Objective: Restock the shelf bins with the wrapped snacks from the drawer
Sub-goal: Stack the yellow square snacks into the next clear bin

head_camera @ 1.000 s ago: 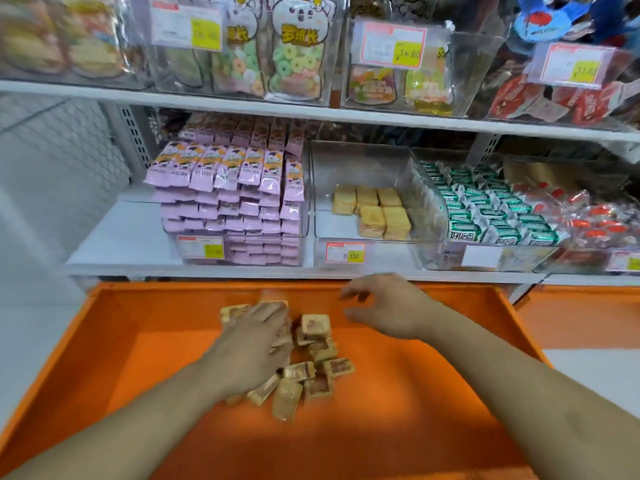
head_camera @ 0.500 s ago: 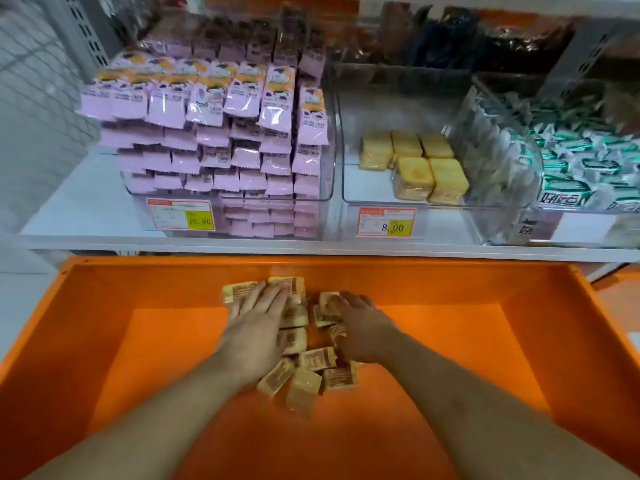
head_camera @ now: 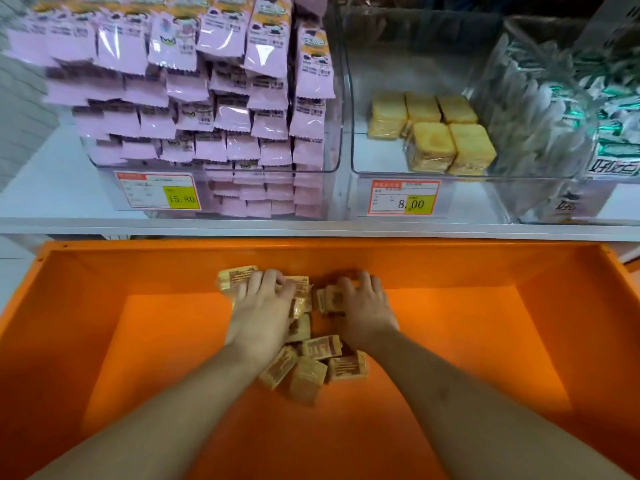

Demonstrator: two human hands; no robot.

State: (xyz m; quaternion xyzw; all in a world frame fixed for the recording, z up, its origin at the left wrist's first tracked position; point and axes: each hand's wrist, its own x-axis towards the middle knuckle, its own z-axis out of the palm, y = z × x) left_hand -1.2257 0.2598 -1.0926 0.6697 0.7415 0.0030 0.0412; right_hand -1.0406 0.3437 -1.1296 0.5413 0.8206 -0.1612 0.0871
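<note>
A pile of small tan wrapped snacks lies in the middle of the orange drawer. My left hand lies on the pile's left side, its fingers curled over the far snacks. Just right of it, my right hand curls its fingers round a few snacks at the pile's far right. Above the drawer, a clear shelf bin marked 8.00 holds several yellow square wrapped snacks at its right side. The snacks under my palms are hidden.
The clear bin to the left is stacked high with pink packets. To the right, another bin holds green-and-white packets. A white shelf edge runs just above the drawer's back wall.
My right hand has come down from above the drawer's back edge onto the pile and closed on snacks. The left hand stayed on the pile. The view has moved closer and lower.
</note>
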